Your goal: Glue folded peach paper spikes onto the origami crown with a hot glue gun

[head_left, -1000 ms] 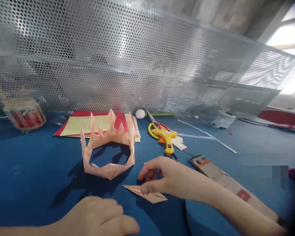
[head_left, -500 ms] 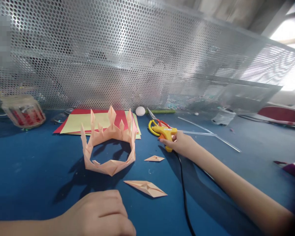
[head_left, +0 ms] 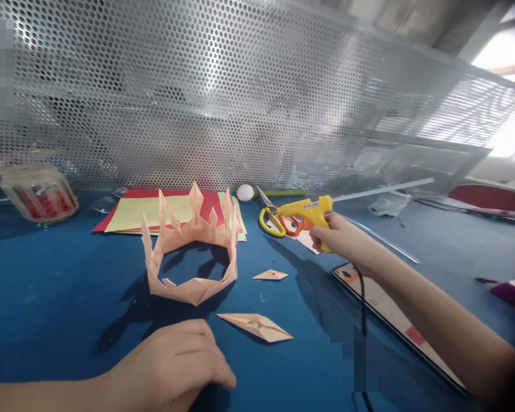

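My right hand grips a yellow hot glue gun by its handle, above the table with its nozzle to the left. A long clear glue stick sticks out of its back. Below my left hand's reach to the far side stands a peach folded-paper crown with pointed tips. My left hand rests on the table in front of it, loosely curled, with nothing visible in it; some fingertips are hidden. To its right lie a larger folded paper diamond and a smaller paper diamond.
Scissors with yellow and orange handles lie beyond the glue gun. A phone lies beneath my right forearm, the black cord crossing it. Red and yellow paper sheets, a jar and a mesh panel stand farther back.
My right hand has lifted the glue gun and moved it right, with cord and glue stick following. More of the scissors and the phone shows. My left hand's fingers have shifted slightly.
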A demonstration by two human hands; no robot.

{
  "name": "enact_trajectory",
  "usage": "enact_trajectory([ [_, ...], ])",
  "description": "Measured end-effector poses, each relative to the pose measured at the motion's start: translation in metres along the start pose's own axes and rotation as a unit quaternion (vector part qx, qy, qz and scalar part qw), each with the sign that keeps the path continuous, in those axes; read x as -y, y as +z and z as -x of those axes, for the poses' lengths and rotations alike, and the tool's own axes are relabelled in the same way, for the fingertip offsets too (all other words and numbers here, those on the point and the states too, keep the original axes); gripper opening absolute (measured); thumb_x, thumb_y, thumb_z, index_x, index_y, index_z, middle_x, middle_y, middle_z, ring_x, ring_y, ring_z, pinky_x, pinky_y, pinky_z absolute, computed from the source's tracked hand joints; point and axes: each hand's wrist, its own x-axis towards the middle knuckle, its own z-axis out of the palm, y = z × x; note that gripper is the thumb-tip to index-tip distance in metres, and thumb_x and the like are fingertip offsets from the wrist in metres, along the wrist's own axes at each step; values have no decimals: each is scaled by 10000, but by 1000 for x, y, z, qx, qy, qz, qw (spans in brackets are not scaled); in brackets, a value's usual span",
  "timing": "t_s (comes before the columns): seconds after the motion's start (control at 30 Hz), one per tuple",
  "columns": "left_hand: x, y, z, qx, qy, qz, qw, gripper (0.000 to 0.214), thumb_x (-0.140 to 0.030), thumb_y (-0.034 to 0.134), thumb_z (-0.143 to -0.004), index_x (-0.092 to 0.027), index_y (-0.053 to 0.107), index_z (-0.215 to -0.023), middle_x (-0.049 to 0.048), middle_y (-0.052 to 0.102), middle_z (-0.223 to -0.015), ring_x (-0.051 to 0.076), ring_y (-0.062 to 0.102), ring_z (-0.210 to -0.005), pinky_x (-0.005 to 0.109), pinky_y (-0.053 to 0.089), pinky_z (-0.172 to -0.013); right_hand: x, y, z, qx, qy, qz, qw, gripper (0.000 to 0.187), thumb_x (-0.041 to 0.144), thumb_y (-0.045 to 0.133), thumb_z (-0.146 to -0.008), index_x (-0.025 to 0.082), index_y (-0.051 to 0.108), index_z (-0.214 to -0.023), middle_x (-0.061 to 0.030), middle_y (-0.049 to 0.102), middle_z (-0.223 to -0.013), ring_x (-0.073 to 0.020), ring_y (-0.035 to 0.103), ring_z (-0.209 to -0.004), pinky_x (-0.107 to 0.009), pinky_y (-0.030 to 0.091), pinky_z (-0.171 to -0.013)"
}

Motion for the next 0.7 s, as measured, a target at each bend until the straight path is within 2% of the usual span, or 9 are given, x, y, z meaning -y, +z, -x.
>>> enact_trajectory([
  [0.07, 1, 1, 1, -2, -17, -1, 1000, 341, 12, 396, -898, -226, 591, -1044, -36, 717, -926, 68, 664, -864, 97, 502, -854, -2, -12, 12, 9, -14, -24, 1000, 58, 212, 565, -821, 177, 572, -867, -4, 653, -652, -153, 622, -616, -262, 466, -562],
  [0.13, 3, 0, 2, 19, -39, -22, 999, 381, -14, 430, -893, -242, 564, -1168, -21, 702, -1110, 75, 650, -1042, 124, 476, -962, -7, -18, 26, 29, -35, -41, 998, 66, 230, 554, -770, 207, 545, -831, 3, 637, -602, -161, 597, -568, -268, 430, -509],
  [0.2, 4, -1, 4, 49, -55, -61, 995, 439, -75, 491, -905, -250, 508, -1307, 8, 641, -1293, 119, 599, -1195, 196, 464, -1027, -14, -19, 40, 67, -67, -60, 994, 95, 259, 531, -750, 221, 546, -835, 17, 613, -570, -166, 574, -545, -278, 429, -506],
  [0.27, 6, -2, 5, 73, -58, -94, 991, 520, -154, 545, -913, -244, 430, -1411, 45, 583, -1385, 175, 570, -1252, 274, 480, -1035, -21, -15, 52, 105, -99, -69, 987, 94, 276, 515, -733, 233, 547, -809, 37, 577, -530, -163, 543, -513, -283, 424, -497],
  [0.33, 6, 0, 6, 79, -54, -106, 990, 551, -223, 558, -924, -235, 390, -1449, 62, 579, -1389, 197, 575, -1246, 315, 489, -1033, -26, -10, 59, 110, -138, -48, 983, 68, 277, 497, -719, 248, 535, -767, 56, 530, -497, -156, 512, -480, -280, 414, -482],
  [0.43, 7, 6, 7, 63, -54, -119, 989, 483, -296, 503, -965, -236, 419, -1437, 59, 594, -1367, 198, 579, -1234, 324, 490, -1033, -28, -7, 63, 93, -180, 3, 979, 69, 284, 478, -710, 261, 533, -745, 53, 530, -539, -151, 505, -473, -272, 409, -460],
  [0.6, 13, 18, 11, 49, -26, -163, 985, 403, -373, 426, -1012, -227, 484, -1383, 19, 637, -1312, 170, 598, -1194, 286, 465, -1049, -22, -14, 65, 101, -202, 20, 974, 73, 280, 485, -705, 256, 548, -734, 26, 588, -601, -153, 543, -492, -261, 423, -445],
  [0.7, 19, 21, 14, 40, -6, -189, 981, 349, -324, 391, -1025, -241, 530, -1334, -7, 653, -1294, 155, 594, -1198, 272, 437, -1069, -20, -18, 67, 114, -214, 21, 970, 87, 272, 488, -703, 252, 569, -726, 7, 635, -631, -160, 588, -515, -259, 453, -456],
])
